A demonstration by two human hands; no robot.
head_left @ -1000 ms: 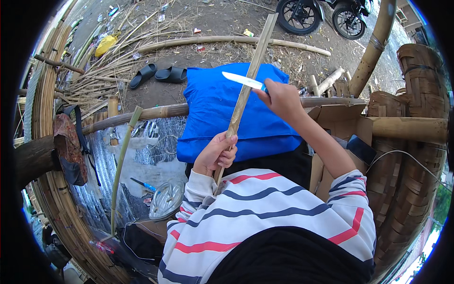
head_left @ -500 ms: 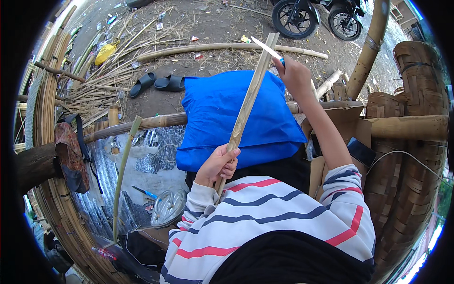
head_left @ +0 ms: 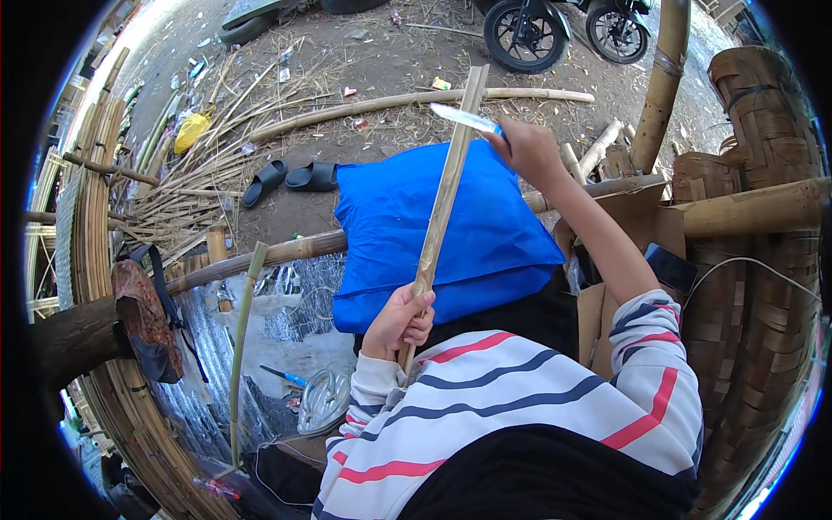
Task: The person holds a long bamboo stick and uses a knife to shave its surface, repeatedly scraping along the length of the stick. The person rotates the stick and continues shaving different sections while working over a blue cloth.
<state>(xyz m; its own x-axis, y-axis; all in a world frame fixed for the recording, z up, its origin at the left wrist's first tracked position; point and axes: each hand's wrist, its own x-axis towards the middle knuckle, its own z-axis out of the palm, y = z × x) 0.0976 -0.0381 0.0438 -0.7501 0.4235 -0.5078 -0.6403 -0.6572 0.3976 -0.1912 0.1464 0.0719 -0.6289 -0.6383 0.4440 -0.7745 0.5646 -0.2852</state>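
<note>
Nearest is the person's striped sleeve [head_left: 485,407], white with navy and red bands. Just beyond it the left hand [head_left: 400,322] is clamped around the lower part of a long bamboo strip [head_left: 442,208], fingers curled tight on it. The strip slants up and away to the right, crossing in front of a blue cloth [head_left: 451,234] spread over the lap. To the left, a thin green stick [head_left: 242,347] leans upright beside a silvery sheet [head_left: 286,303], and a worn hat [head_left: 143,321] sits on a thick log end.

Farther out on the right, the right hand [head_left: 530,152] is closed on the handle of a knife [head_left: 464,117], whose pale blade touches the strip close to its far end. Right of that arm stand woven bamboo baskets [head_left: 754,217] and a cardboard box [head_left: 633,234].

Beyond the cloth a pair of black sandals [head_left: 290,178] lies on the dirt, near loose bamboo slivers [head_left: 199,173] and a long pole [head_left: 416,102]. Farthest off, motorbike wheels [head_left: 524,35] stand.
</note>
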